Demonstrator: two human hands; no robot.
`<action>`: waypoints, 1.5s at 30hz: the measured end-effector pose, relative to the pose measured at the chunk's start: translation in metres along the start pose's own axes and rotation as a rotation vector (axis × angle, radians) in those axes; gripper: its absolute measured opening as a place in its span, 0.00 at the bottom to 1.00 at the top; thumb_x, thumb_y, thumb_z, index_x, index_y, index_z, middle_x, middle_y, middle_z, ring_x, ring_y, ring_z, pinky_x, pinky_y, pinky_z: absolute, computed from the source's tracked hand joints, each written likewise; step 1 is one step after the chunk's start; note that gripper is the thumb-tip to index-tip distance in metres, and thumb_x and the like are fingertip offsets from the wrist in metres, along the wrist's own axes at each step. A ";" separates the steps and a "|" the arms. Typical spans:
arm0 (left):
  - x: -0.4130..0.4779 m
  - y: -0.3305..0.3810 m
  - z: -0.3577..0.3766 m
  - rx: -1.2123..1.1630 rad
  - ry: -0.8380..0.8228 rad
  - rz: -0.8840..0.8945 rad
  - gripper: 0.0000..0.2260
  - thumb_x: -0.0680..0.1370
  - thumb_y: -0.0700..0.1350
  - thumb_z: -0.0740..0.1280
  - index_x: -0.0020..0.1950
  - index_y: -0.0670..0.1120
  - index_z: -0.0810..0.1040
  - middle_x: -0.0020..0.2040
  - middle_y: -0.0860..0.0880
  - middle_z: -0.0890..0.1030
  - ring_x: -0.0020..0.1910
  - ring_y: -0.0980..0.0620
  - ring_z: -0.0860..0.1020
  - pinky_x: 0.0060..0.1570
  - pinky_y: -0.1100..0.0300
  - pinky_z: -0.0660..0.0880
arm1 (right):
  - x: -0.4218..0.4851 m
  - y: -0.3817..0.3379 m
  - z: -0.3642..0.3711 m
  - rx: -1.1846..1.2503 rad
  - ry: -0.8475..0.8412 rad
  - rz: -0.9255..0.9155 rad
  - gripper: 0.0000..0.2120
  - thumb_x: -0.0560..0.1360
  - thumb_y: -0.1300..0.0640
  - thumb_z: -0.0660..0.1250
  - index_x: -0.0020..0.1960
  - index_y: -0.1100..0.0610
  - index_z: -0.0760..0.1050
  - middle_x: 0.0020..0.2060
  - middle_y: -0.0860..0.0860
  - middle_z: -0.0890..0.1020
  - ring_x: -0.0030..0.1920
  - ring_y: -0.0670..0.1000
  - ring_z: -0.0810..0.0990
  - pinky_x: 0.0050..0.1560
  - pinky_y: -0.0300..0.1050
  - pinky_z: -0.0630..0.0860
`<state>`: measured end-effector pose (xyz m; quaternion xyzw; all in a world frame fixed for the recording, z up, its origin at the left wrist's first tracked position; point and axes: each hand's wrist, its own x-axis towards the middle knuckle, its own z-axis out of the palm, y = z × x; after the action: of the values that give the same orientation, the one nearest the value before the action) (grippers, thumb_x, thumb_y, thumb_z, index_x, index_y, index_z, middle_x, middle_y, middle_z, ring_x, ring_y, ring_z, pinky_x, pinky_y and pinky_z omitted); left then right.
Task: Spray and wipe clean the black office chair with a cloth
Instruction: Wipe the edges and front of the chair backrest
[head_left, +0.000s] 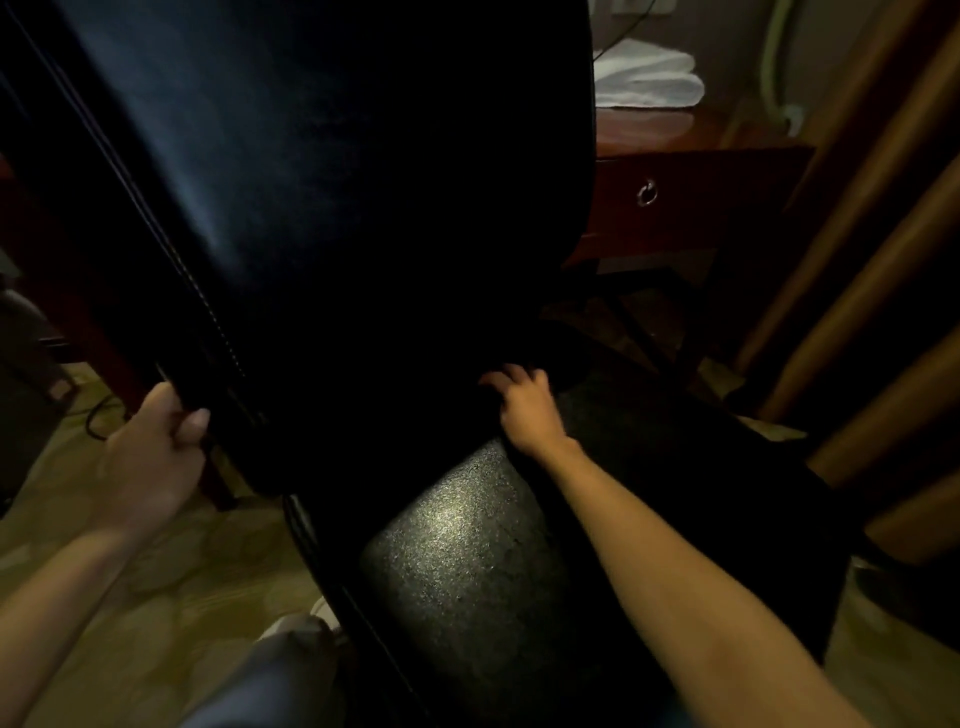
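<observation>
Black office chair (322, 208); right hand's (527, 410) fingers (501, 376) dim in shadow.

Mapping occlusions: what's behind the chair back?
Past its right edge, a wooden desk with a ring-pull drawer and white towels on top. The chair back covers the rest of the desk and whatever else stands there.

Chair (311, 208) in front; desk (701, 171) behind, right; towels (644, 78) on desk.

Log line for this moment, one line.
left hand: grips chair edge | right hand: low on chair, grip unclear | towels: on desk
</observation>
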<state>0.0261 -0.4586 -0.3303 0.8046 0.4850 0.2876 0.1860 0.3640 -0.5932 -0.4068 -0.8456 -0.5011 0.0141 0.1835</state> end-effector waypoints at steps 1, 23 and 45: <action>-0.003 0.006 -0.003 0.011 -0.009 0.004 0.04 0.79 0.39 0.58 0.53 0.44 0.71 0.47 0.41 0.79 0.49 0.38 0.77 0.46 0.47 0.72 | -0.008 0.018 -0.007 -0.033 0.005 0.000 0.24 0.73 0.64 0.60 0.67 0.50 0.69 0.67 0.54 0.69 0.63 0.60 0.65 0.63 0.49 0.66; -0.105 0.024 -0.040 -0.033 0.062 -0.043 0.06 0.79 0.37 0.58 0.49 0.35 0.71 0.46 0.33 0.77 0.48 0.33 0.75 0.40 0.54 0.61 | -0.315 -0.122 0.002 0.130 0.126 0.037 0.22 0.70 0.67 0.59 0.61 0.51 0.72 0.64 0.55 0.72 0.58 0.59 0.69 0.55 0.52 0.75; -0.207 0.038 -0.065 -0.135 -0.053 -0.084 0.05 0.77 0.44 0.66 0.45 0.43 0.72 0.39 0.48 0.77 0.40 0.48 0.76 0.38 0.58 0.67 | -0.337 -0.110 -0.023 0.208 0.072 0.175 0.24 0.70 0.71 0.59 0.62 0.53 0.75 0.64 0.54 0.71 0.59 0.60 0.67 0.62 0.47 0.64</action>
<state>-0.0652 -0.6588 -0.3174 0.7765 0.4928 0.2903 0.2644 0.1086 -0.8403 -0.4036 -0.8625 -0.4142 0.0518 0.2860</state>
